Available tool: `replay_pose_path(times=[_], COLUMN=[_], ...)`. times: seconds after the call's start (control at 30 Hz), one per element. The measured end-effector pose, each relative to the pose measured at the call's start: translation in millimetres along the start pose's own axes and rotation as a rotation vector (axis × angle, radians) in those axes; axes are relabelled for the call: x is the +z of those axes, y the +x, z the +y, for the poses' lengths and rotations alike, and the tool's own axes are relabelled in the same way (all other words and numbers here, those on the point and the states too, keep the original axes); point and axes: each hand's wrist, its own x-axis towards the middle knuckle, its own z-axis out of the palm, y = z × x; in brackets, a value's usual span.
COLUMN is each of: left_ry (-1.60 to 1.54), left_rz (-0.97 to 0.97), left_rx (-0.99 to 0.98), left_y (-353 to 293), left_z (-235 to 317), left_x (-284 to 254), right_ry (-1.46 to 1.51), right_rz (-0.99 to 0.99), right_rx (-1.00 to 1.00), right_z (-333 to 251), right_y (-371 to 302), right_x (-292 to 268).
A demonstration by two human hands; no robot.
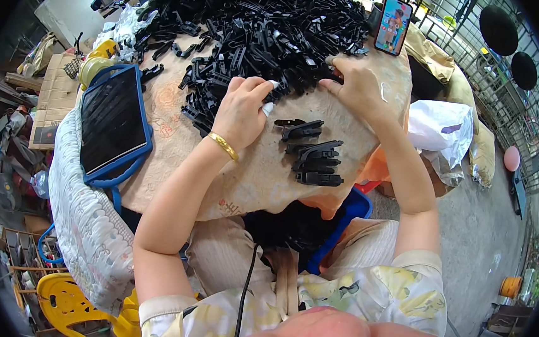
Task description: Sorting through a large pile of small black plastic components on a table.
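A large heap of black plastic clip-like pieces (261,35) covers the far part of the cloth-topped table (242,188). At the heap's near edge my left hand (244,109) rests with bent fingers. White wraps cover its thumb and index tips, which are apart, and a gold bangle circles the wrist. My right hand (357,87) reaches to the heap's right edge, thumb and index finger spread beside the black pieces. I see nothing plainly held in either hand. Between my forearms, several black pieces (316,156) lie in a short column, set roughly side by side.
A lit phone (393,26) stands upright at the far right of the table. A blue-framed dark panel (116,125) leans at the left edge. Below the table, a blue bin (358,207) sits between my knees. A yellow plastic chair (69,305) stands lower left.
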Motion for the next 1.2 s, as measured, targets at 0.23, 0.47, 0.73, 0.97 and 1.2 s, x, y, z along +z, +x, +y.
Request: replay_pose_path(times=[0.23,0.47,0.73,0.97,1.2], left_ry=[0.058,-0.521,-1.159,-1.193,-1.375], left_rz=[-0.022,0.143,-0.162,0.068,-0.005], left_rx=[-0.036,-0.235,-0.392,-0.635,-0.728], left_y=[-4.0,-0.5,2.1,5.9,0.7], left_z=[6.3,19.6,20.6,20.9,20.0], left_x=[0.0,6.9,0.4,5.6,-3.2], right_ry=[-0.063,0.668,1.003,0.269,0.293], right_rz=[-0.088,-0.008,-0.203,0.199,-0.123], right_rx=[0.082,0.399,0.355,-0.068,-0.159], right_z=[-16.8,-11.8,-67.3,-84.7,-97.9], right_y=[-14.5,-23.2,-27.8,-23.9,-20.1], right_x=[-7.8,-18.1,-13.8,-21.1,-19.2])
